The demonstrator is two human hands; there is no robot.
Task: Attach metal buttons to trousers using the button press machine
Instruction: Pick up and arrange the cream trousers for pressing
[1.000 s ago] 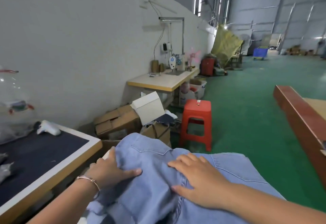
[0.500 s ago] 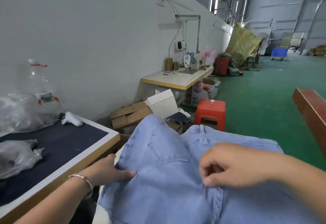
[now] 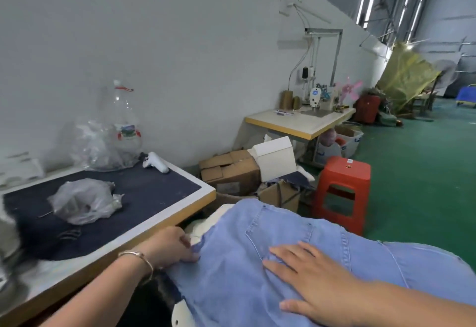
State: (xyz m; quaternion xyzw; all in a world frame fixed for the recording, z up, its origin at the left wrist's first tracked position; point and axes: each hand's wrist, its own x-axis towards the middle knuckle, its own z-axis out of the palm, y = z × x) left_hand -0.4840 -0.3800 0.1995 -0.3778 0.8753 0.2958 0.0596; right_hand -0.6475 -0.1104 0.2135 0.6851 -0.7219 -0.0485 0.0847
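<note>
Where plastic bag (image 3: 85, 201), contents unclear.

No legible txt, labels too blurry

soft daylight, blurred edges, wide-angle bowing

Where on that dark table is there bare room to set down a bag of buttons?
Free: the dark table between the crumpled bag and its right corner, in front of the white tool. Crowded: the back left, with the bottle and plastic.
</note>
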